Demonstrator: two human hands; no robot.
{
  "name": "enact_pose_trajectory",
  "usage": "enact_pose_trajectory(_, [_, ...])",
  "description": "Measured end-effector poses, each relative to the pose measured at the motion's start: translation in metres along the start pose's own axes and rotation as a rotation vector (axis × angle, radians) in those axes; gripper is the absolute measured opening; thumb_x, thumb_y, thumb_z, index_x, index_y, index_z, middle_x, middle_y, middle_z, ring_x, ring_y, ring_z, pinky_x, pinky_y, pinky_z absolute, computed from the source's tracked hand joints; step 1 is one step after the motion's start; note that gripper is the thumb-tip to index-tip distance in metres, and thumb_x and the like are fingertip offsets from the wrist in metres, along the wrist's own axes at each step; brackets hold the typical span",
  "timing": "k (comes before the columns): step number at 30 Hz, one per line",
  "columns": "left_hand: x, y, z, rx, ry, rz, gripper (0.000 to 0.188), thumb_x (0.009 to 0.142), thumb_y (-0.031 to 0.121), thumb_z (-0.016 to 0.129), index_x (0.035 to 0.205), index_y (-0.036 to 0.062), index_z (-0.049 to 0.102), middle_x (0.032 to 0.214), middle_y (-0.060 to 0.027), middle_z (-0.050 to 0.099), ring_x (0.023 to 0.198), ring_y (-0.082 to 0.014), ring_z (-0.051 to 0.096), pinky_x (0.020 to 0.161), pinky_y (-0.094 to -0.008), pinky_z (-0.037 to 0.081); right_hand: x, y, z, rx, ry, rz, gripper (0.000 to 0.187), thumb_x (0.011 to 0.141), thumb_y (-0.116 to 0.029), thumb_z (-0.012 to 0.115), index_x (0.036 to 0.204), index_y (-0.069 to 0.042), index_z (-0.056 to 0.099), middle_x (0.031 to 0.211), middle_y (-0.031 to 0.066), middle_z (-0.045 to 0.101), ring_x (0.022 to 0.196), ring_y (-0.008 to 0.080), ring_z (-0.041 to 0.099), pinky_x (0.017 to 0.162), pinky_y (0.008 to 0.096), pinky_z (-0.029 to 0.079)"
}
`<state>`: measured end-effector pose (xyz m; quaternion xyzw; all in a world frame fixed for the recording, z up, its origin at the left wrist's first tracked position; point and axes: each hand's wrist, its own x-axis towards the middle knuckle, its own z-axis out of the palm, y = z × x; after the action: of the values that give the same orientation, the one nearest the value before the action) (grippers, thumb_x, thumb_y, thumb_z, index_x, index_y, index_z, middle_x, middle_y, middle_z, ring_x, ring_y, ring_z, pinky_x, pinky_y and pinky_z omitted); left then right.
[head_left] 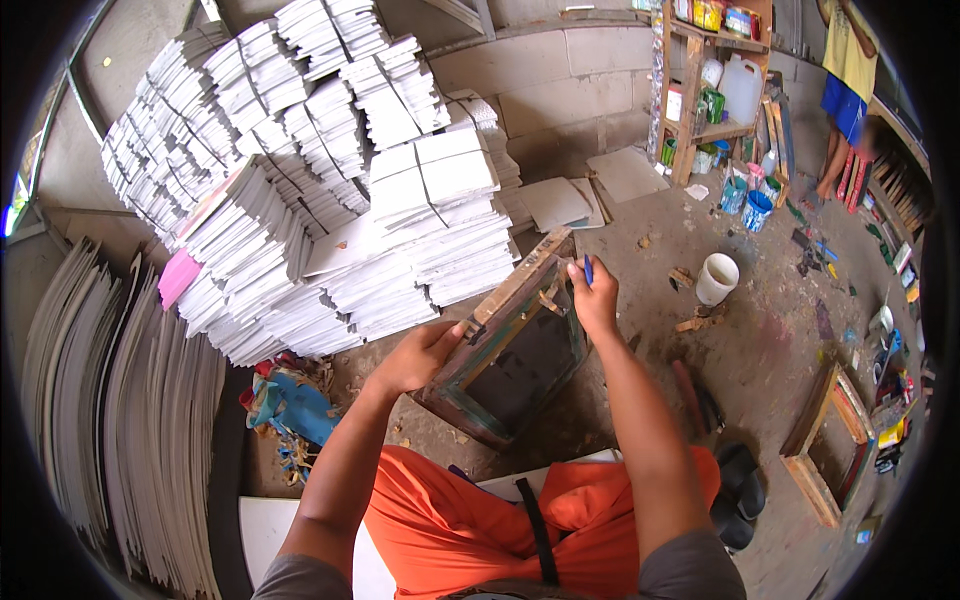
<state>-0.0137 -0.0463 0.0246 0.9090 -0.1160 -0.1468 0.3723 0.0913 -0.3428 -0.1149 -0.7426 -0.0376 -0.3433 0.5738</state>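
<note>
A worn wooden screen frame (pixel 518 285) with a dark mesh panel stands tilted in front of my knees, smeared with green and brown paint. My left hand (pixel 412 360) grips its near left corner, thumb on the top rail. At the far right corner, my right hand (pixel 597 295) is closed on the side of the frame. A slim blue object (pixel 588 268), perhaps a pen, sticks up between the right-hand fingers; its lower part is hidden. Strips of brown tape cling to the frame.
Strapped stacks of white sheets (pixel 430 180) rise at the far left. Grey boards (pixel 130 420) lean nearer. Right are a white bucket (pixel 716 279), an empty wooden frame (pixel 828 445), black sandals (pixel 738 490) and a shelf (pixel 715 130) of paints. Another person (pixel 848 70) stands far right.
</note>
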Motion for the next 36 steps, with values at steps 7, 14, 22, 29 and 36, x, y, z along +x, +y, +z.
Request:
enact_pose_trajectory(7, [-0.006,-0.004,0.008,0.202,0.224,0.228,0.042,0.108,0.037,0.054,0.137,0.0081,0.064,0.119,-0.0210,0.072,0.111,-0.0400,0.069,0.093,-0.0450,0.054,-0.024,-0.085,-0.014,0.189,0.184,0.019,0.021,0.103,-0.018,0.069,0.090,-0.002,0.064,0.071,0.0022,0.063,0.066,0.0115,0.055,0.064,0.0313,0.049])
enact_pose_trajectory(14, [-0.013,0.001,0.016,0.099,0.291,0.353,0.053,0.106,0.035,0.061,0.152,0.0102,0.051,0.125,-0.0212,0.070,0.111,-0.0422,0.069,0.094,-0.0464,0.054,-0.047,-0.162,0.030,0.049,-0.040,-0.132,0.023,0.096,-0.021,0.076,0.088,-0.002,0.065,0.074,0.0152,0.067,0.066,0.0331,0.067,0.063,0.0407,0.051])
enact_pose_trajectory(22, [-0.009,-0.008,0.022,0.073,0.379,0.479,0.031,0.108,0.030,0.056,0.129,0.0068,0.057,0.108,-0.0235,0.070,0.100,-0.0478,0.066,0.082,-0.0524,0.052,-0.074,-0.163,0.041,-0.069,-0.120,-0.390,0.009,0.087,-0.003,0.075,0.090,-0.004,0.066,0.082,0.0148,0.068,0.074,0.0381,0.069,0.065,0.0453,0.053])
enact_pose_trajectory(29, [-0.006,-0.009,0.025,0.148,0.414,0.525,0.018,0.106,0.023,0.054,0.104,0.0058,0.051,0.092,-0.0221,0.065,0.087,-0.0483,0.063,0.072,-0.0558,0.047,-0.090,-0.158,0.034,0.594,-0.356,0.456,0.010,0.092,-0.007,0.074,0.099,-0.001,0.070,0.076,0.0019,0.065,0.054,0.0115,0.054,0.048,0.0280,0.039])
enact_pose_trajectory(36, [-0.013,0.005,0.032,0.268,0.408,0.471,0.021,0.105,0.028,0.055,0.107,0.0071,0.054,0.092,-0.0224,0.069,0.083,-0.0477,0.067,0.070,-0.0579,0.051,-0.101,-0.179,0.017,0.820,-0.017,0.749,0.026,0.096,-0.020,0.077,0.110,0.001,0.071,0.090,0.0047,0.067,0.052,0.0051,0.044,0.044,0.0223,0.034])
